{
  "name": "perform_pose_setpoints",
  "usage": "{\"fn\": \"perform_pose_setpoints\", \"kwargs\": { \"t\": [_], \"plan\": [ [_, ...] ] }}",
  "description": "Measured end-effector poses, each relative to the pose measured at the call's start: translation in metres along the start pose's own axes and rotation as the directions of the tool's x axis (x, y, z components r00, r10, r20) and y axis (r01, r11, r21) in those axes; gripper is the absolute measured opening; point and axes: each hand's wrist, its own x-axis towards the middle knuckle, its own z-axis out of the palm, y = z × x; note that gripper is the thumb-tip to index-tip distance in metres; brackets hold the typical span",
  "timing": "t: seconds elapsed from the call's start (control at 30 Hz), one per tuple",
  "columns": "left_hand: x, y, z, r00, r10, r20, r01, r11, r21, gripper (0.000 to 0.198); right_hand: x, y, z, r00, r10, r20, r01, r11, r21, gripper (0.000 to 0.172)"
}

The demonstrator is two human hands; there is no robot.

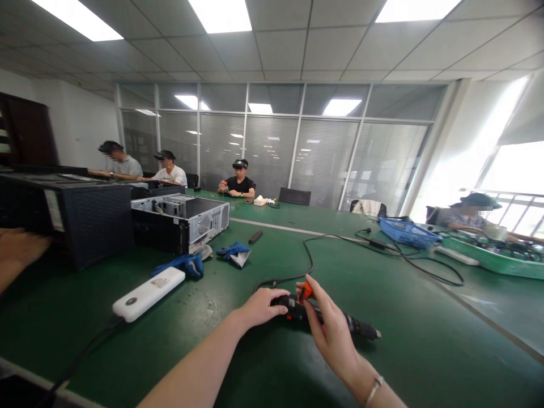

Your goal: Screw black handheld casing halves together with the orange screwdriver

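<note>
A black corded electric screwdriver lies on the green table in front of me, its tip pointing right. My left hand is closed around the tool's rear end and steadies it against the table. Between the fingertips of my right hand is a small orange-handled screwdriver, held over the middle of the black tool. The small screwdriver's shaft is mostly hidden, so I cannot tell exactly where it touches. A black cable runs from near my left hand across the table.
A white power strip and blue gloves lie left of my hands. Computer cases stand beyond them, with another person's hand at the far left. Blue and green baskets sit right. Several co-workers sit around the table.
</note>
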Motion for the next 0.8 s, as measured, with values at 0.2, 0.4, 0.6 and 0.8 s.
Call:
{"fn": "perform_pose_setpoints", "kwargs": {
  "t": [0.2, 0.4, 0.6, 0.8],
  "plan": [
    [0.000, -0.001, 0.001, 1.000, 0.013, -0.003, -0.013, 1.000, -0.002, 0.044, -0.004, 0.008, 0.003, 0.995, -0.047, -0.087, 0.040, 0.996, -0.076, 0.040],
    [0.000, -0.002, 0.002, 1.000, 0.001, -0.006, -0.001, 1.000, -0.001, 0.044, -0.004, 0.010, 0.003, 0.997, -0.013, -0.070, 0.010, 0.999, -0.050, 0.050],
    [0.000, -0.003, 0.002, 1.000, 0.009, -0.014, -0.009, 1.000, -0.009, 0.044, -0.004, 0.014, 0.002, 0.991, -0.030, -0.128, 0.017, 0.995, -0.102, 0.040],
    [-0.002, 0.000, 0.000, 1.000, 0.008, -0.009, -0.009, 1.000, -0.016, 0.044, -0.006, 0.012, 0.003, 0.997, -0.050, -0.066, 0.044, 0.995, -0.093, 0.051]
  ]
}}
